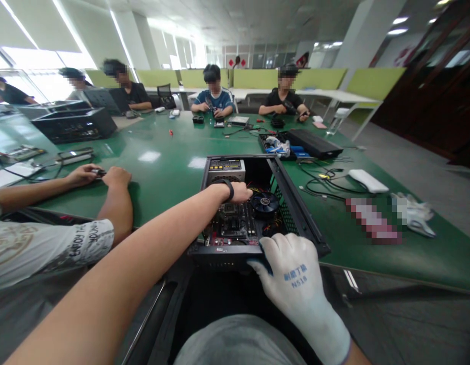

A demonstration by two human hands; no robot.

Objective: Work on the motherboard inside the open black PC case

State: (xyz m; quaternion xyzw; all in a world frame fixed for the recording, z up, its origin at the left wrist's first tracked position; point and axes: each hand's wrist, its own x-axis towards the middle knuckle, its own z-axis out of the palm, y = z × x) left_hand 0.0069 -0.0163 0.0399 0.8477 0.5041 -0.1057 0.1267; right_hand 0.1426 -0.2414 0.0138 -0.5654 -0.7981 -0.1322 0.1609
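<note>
An open black computer case (295, 203) lies on the green table (170, 167) in front of me, with its motherboard (235, 223) and a round CPU fan (264, 202) showing. My bare left hand (240, 191), a black band at the wrist, reaches into the case beside the fan; its fingers are curled and hidden from me. My right hand (291, 276), in a white glove, grips the near edge of the case.
A co-worker's forearms (105, 185) rest on the table at my left. Several people sit at the far side with small parts. Another black case (73, 124) stands far left; a black case with parts (303, 143), cables (322, 182) and a white cloth (367, 180) lie right.
</note>
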